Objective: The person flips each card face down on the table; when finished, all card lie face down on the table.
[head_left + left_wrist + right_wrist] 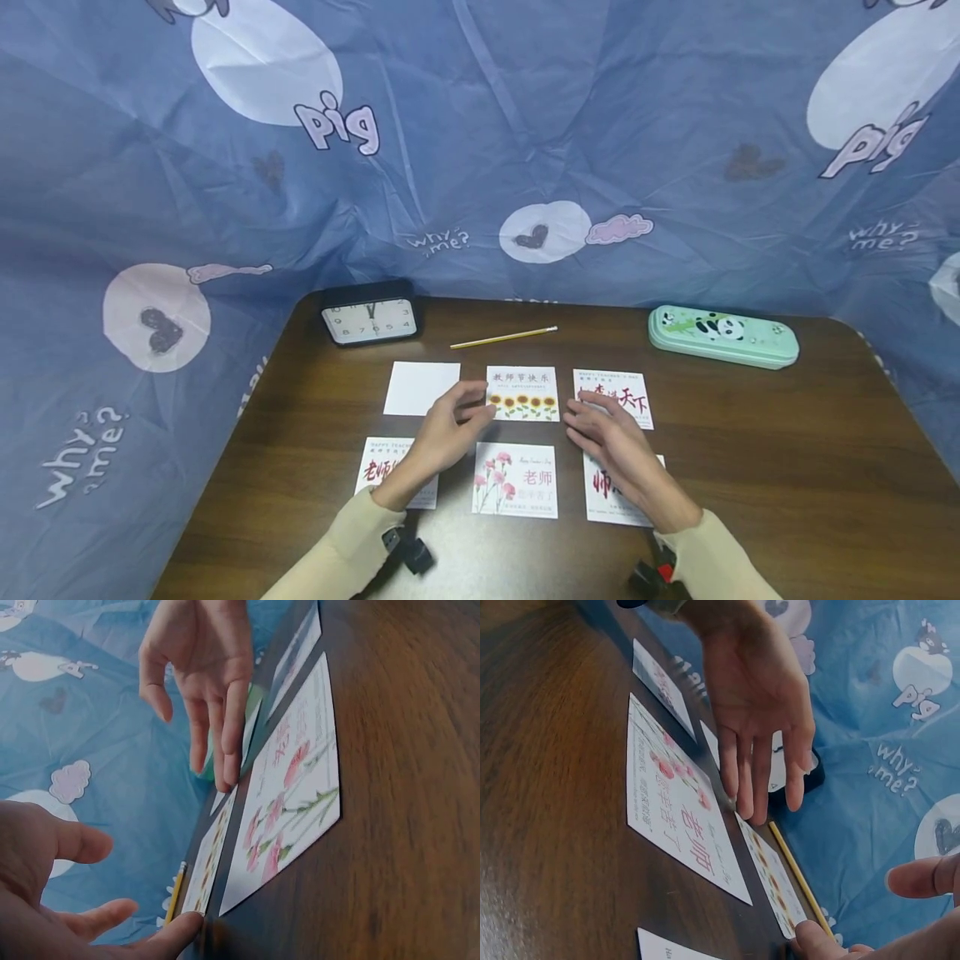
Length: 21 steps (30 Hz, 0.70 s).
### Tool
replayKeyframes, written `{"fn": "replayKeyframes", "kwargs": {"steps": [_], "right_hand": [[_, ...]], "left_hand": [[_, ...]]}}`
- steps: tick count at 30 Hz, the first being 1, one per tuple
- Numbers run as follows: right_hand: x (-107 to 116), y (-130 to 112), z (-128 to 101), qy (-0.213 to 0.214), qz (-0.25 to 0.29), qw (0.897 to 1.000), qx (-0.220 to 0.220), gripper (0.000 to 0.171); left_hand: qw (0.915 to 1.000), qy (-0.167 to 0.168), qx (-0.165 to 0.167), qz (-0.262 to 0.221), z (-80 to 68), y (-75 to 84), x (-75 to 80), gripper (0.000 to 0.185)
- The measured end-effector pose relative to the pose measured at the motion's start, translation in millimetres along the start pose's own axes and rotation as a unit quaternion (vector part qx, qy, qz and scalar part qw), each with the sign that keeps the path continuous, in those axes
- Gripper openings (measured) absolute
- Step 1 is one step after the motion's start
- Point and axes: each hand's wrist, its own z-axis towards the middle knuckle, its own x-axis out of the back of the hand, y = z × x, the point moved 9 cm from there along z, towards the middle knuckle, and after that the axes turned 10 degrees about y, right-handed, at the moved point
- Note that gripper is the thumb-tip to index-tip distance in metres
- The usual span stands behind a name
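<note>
Two hands at either side of a sunflower card on a dark wooden tabletop (750,467).

Nearest lie three cards in a row, the middle one a carnation card (516,479). Just beyond it, the left hand (442,433) has its fingers (161,937) released, the tips touching the left edge of the sunflower card (522,393); the right hand (611,442), fingers relaxed and straight, reaches its tips toward the card's right edge, grasping nothing. A blank white card (422,387) lies left of the sunflower card, a red-lettered card (622,392) right. Farther off sit a black clock (369,315), a yellow pencil (504,337) and a green panda pencil case (722,335).
</note>
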Motion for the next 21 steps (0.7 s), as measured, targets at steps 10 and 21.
{"fn": "replayKeyframes", "kwargs": {"steps": [10, 21], "right_hand": [[-6.4, 1.8, 0.2, -0.011, 0.007, 1.0, 0.001, 0.057], [-4.1, 5.0, 3.9, -0.014, 0.003, 1.0, 0.004, 0.058]], "left_hand": [[0.9995, -0.011, 0.02, -0.021, -3.1, -2.8, -2.9, 0.048], [0.9996, -0.008, 0.017, -0.022, -2.9, -0.9, -4.3, 0.049]]}}
